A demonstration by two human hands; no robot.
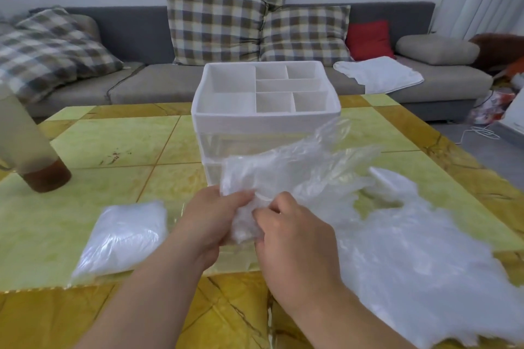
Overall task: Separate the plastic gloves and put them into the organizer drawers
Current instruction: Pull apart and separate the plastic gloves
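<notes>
Grey sofa [136,28] across the upper frame; yellow-green tiled table [113,136] below. Loose pile of plastic gloves [419,249], lower right. White organizer [263,119] with clear drawers, centre. Sealed glove packet [124,238], lower left. Crumpled glove clump [283,173], centre, pinched by left hand [209,221] and right hand [295,238] in front of the organizer.

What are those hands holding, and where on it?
The left hand and right hand both pinch a crumpled clump of clear plastic gloves at its near, lower end.
</notes>
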